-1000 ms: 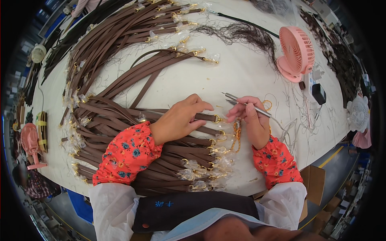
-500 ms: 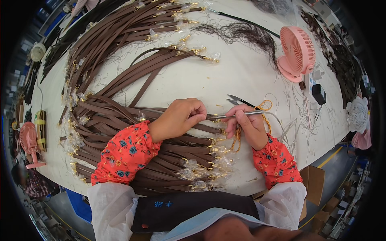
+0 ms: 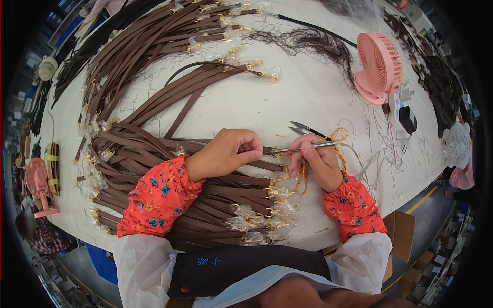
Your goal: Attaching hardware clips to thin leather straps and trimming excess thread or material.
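My left hand (image 3: 223, 152) is closed, thumb against curled fingers, on the end of a brown strap (image 3: 267, 150); the fingers hide most of the grip. Facing it, my right hand (image 3: 319, 163) holds a slim metal pen-shaped tool (image 3: 323, 145) between thumb and fingers. The tool's tip points left, at the strap end by a gold clasp. A thin grey cable (image 3: 354, 150) trails from its rear. Black thread snips (image 3: 308, 128) stick out beyond the right fingers, an orange-yellow cord (image 3: 337, 135) beside them. Whether the palm grips the snips is hidden.
Many brown straps (image 3: 205, 205) with gold clasps in clear plastic lie under and around my left arm, more (image 3: 159, 36) at the far left. A pink fan (image 3: 377, 64), a tangle of dark threads (image 3: 318, 43) and a power strip (image 3: 398, 110) occupy the far right.
My left hand has shifted very slightly left and down, still pinching the strap end. The right hand and its tool look unmoved.
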Demonstrator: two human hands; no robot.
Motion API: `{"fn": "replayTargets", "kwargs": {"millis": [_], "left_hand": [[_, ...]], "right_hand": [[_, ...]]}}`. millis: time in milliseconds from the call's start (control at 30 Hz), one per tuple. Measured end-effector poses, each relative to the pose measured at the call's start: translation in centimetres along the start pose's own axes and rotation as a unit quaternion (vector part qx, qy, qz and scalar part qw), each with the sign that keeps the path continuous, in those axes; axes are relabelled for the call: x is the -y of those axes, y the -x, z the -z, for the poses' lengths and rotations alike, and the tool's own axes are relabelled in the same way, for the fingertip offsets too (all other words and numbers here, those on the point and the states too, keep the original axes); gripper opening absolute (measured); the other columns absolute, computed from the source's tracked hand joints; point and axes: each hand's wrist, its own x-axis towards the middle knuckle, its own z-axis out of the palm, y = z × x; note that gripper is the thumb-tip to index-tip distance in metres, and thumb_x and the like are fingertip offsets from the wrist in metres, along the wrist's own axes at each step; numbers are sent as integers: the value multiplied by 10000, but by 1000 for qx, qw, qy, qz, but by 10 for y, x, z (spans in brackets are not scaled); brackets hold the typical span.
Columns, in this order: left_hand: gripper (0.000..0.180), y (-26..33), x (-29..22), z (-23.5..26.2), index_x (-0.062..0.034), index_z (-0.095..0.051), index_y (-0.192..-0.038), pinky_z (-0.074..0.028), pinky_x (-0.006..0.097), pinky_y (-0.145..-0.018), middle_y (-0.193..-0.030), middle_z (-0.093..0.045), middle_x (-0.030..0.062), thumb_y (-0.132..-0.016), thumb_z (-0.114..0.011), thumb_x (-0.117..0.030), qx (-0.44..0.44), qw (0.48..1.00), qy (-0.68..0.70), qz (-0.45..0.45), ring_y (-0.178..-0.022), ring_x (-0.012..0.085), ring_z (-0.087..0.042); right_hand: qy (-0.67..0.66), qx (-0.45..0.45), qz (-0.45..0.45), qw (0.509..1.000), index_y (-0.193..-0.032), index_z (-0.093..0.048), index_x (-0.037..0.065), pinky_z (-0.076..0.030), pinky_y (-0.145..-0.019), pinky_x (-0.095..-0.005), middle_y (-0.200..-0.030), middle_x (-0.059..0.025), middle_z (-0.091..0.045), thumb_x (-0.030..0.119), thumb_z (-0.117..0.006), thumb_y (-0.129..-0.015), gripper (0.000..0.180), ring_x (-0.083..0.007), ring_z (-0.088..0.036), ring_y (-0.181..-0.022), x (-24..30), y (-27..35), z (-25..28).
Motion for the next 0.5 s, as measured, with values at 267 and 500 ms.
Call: {"fn": "replayTargets", "kwargs": {"millis": [267,500], "left_hand": [[115,0,0,0,3,-640,-879,-462,249,-611,-705,-617,37,-878,-666,-110,9,1000,6,5,-642,79,-534],[108,0,-1,1,4,-646,-880,-461,247,-606,-709,-618,35,-875,-669,-102,11,1000,4,-2,-640,76,-531]], "right_hand": [[4,-7,-22,1000,-1095,-535,-20,-497,-665,-261,-804,-103,-639,274,-422,-1039,320,-139,-620,-681,2,1,0],[5,1,-22,1000,-1101,-536,-19,-498,-665,-260,-814,-104,-637,277,-424,-1039,323,-143,-620,-687,2,1,0]]}}
